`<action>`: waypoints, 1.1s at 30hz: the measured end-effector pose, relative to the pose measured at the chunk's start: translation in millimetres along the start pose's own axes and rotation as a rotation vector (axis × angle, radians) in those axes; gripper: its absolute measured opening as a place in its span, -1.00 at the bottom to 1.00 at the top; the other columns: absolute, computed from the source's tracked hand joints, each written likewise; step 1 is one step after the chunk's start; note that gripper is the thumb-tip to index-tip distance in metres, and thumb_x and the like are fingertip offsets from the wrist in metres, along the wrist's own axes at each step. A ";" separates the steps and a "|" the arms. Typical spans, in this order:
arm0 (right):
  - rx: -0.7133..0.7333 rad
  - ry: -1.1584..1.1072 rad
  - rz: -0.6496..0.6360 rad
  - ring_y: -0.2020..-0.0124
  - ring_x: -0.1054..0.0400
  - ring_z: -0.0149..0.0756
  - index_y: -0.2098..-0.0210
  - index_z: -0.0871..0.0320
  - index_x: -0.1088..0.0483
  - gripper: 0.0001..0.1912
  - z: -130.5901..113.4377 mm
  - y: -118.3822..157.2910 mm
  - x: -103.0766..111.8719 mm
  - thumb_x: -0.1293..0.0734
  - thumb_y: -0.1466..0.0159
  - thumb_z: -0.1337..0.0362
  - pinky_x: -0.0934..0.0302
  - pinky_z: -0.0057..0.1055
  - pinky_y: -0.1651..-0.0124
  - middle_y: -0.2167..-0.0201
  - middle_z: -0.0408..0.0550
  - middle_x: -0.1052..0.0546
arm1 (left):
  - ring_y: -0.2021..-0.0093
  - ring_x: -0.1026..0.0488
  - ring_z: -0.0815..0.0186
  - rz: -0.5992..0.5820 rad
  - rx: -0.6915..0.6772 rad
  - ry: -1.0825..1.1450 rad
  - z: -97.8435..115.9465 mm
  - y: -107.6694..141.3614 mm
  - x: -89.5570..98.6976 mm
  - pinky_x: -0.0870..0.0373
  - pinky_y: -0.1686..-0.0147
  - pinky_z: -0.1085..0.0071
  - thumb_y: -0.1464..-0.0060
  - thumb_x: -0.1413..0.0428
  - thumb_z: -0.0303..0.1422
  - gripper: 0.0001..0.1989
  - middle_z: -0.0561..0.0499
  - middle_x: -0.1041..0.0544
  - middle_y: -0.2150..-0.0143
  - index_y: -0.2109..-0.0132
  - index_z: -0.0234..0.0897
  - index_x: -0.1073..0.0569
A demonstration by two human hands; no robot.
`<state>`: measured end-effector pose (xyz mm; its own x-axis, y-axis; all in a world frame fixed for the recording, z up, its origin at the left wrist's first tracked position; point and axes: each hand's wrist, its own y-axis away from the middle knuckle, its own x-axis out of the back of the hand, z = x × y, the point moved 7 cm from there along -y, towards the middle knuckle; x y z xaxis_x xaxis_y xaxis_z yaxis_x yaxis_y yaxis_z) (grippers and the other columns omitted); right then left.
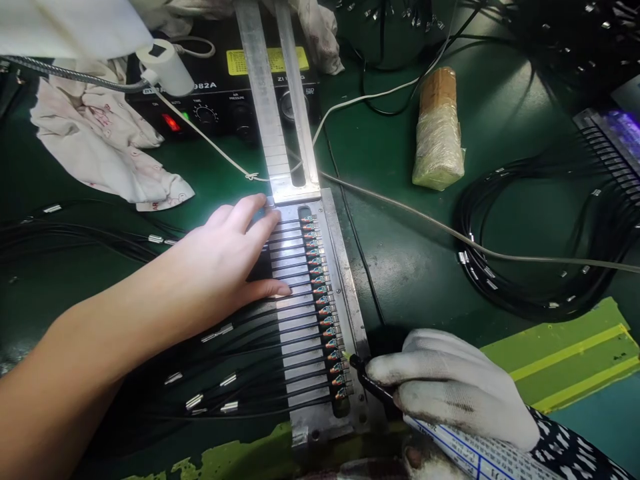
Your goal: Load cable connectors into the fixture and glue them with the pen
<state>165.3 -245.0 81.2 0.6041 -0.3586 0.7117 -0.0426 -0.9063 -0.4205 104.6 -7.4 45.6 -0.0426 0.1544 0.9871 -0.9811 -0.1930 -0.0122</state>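
Observation:
My bare left hand lies across the upper left side of a metal cable fixture, fingers and thumb spread over the black cables. The cables sit side by side in its slots, each ending in a small metal connector with coloured wires. My right hand, in a soiled white glove, is closed around a glue tube with blue print, partly hidden by the fingers. Its thin black nozzle points left, the yellowish tip close to the lower connectors. Whether the tip touches them I cannot tell.
A slotted metal bar meets the fixture's far end. Behind it stands a black control box with a lit red switch, beside a crumpled cloth. A wrapped block, a thin hose and coiled cables are on the right.

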 end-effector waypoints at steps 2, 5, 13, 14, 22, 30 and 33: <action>-0.006 0.004 0.001 0.47 -0.39 -0.33 0.34 0.12 -0.40 -0.70 0.3 -0.7 0.4 -0.17 -0.47 0.19 -0.24 -0.31 0.41 0.22 0.00 -0.61 | -0.22 -0.20 -0.25 0.005 0.001 0.011 -0.2 0.0 -0.3 -0.27 -0.18 -0.14 -0.07 -0.14 0.07 -0.15 -0.33 -0.09 -0.34 -0.33 -0.34 -0.13; 0.008 0.000 0.000 0.48 -0.39 -0.34 0.32 0.13 -0.40 -0.64 -2.4 -4.5 2.3 -0.13 -0.50 0.11 -0.25 -0.32 0.41 0.23 0.03 -0.61 | -0.24 -0.18 -0.27 -0.002 0.002 0.030 -0.3 0.2 -0.8 -0.27 -0.18 -0.14 -0.06 -0.16 0.04 -0.15 -0.33 -0.08 -0.35 -0.34 -0.36 -0.13; -0.055 0.029 -0.051 0.46 -0.43 -0.34 0.37 0.16 -0.41 -0.55 -6.0 -16.6 7.1 -0.11 -0.50 0.07 -0.31 -0.32 0.38 0.27 0.03 -0.62 | -0.25 -0.17 -0.26 -0.005 0.005 0.002 -1.2 0.3 -1.2 -0.30 -0.15 -0.12 -0.06 -0.15 0.06 -0.15 -0.31 -0.08 -0.35 -0.34 -0.32 -0.12; -0.056 0.031 -0.056 0.46 -0.43 -0.34 0.38 0.16 -0.41 -0.55 -5.7 -17.4 7.0 -0.10 -0.50 0.08 -0.31 -0.32 0.38 0.28 0.03 -0.62 | -0.25 -0.17 -0.26 -0.004 0.006 0.001 -1.2 0.1 -1.3 -0.30 -0.15 -0.12 -0.06 -0.15 0.06 -0.15 -0.31 -0.08 -0.35 -0.34 -0.32 -0.12; -0.036 0.029 -0.035 0.46 -0.44 -0.35 0.37 0.18 -0.41 -0.58 -6.6 -19.6 8.1 -0.12 -0.50 0.11 -0.33 -0.34 0.40 0.28 0.05 -0.63 | -0.24 -0.19 -0.25 -0.012 0.003 -0.005 -1.3 0.5 -1.2 -0.32 -0.14 -0.09 -0.04 -0.17 0.06 -0.13 -0.33 -0.08 -0.35 -0.34 -0.32 -0.10; -0.045 0.067 0.011 0.52 -0.40 -0.36 0.37 0.09 -0.34 -0.71 -16.2 -4.3 12.3 -0.16 -0.50 0.29 -0.24 -0.34 0.45 0.26 -0.08 -0.64 | -0.21 -0.20 -0.26 0.002 0.006 0.021 -4.2 -0.3 -4.1 -0.29 -0.14 -0.13 -0.02 -0.15 0.09 -0.12 -0.32 -0.09 -0.34 -0.34 -0.32 -0.13; -0.026 0.077 -0.014 0.51 -0.38 -0.35 0.37 0.13 -0.37 -0.57 -16.2 -0.7 5.8 -0.07 -0.53 0.13 -0.22 -0.32 0.44 0.26 -0.03 -0.64 | -0.18 -0.25 -0.25 0.002 0.022 0.010 -4.0 -2.0 -3.2 -0.32 -0.11 -0.12 0.00 -0.15 0.10 -0.13 -0.30 -0.12 -0.32 -0.32 -0.32 -0.16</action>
<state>155.9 -250.0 94.8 0.5420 -0.3609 0.7590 -0.0554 -0.9165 -0.3962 106.0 -3.7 41.8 -0.0469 0.1636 0.9854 -0.9767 -0.2144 -0.0109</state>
